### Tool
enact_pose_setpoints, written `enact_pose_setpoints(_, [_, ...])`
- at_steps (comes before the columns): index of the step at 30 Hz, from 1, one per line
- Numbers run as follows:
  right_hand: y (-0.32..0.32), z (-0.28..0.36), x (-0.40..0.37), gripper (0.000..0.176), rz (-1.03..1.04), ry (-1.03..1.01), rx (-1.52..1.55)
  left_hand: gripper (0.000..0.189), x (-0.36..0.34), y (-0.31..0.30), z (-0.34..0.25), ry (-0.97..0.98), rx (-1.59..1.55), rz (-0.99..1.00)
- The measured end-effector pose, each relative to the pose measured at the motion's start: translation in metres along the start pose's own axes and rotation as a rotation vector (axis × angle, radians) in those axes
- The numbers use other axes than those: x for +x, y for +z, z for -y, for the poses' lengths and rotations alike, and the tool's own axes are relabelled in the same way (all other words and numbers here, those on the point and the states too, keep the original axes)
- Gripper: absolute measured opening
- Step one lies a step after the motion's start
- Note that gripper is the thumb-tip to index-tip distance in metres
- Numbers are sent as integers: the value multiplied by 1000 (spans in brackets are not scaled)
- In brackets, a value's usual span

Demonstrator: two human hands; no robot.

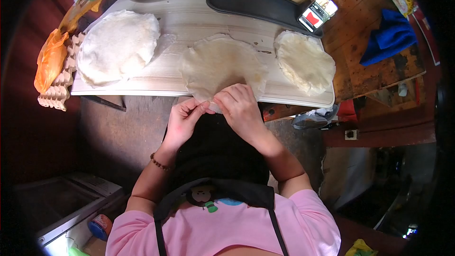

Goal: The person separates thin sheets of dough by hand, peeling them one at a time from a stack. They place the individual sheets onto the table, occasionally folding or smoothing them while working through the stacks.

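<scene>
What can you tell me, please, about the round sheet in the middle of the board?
The sheet is a thin, round, pale wrapper that looks like dough, slightly translucent, with faint tan patches and an uneven rim. It lies flat on the pale board, apart from the left stack and the right stack. Its near edge reaches the board's front, where the left hand and right hand pinch it.
</scene>
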State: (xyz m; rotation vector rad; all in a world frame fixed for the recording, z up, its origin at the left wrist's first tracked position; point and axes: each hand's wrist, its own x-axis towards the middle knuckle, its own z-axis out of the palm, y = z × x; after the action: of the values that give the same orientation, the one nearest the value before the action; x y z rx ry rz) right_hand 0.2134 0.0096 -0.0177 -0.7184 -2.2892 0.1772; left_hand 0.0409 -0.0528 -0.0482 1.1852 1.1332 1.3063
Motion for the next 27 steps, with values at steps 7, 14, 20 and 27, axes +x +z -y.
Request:
enact_pose_setpoints(7, [-15, 4, 3, 11, -14, 15, 76, 17, 0, 2, -3, 7, -82, -3])
enact_pose_setpoints(14, [-10, 3, -4, 12, 19, 15, 13, 10, 1, 8, 7, -43, -191, 3])
enact_pose_setpoints(20, [-8, 1, -4, 12, 44, 10, 35, 7, 1, 11, 5, -54, -113, 14])
enact_pose_setpoints(27, [5, 3, -3, 15, -3, -65, -193, 8, 0, 9, 3, -57, 66, -60])
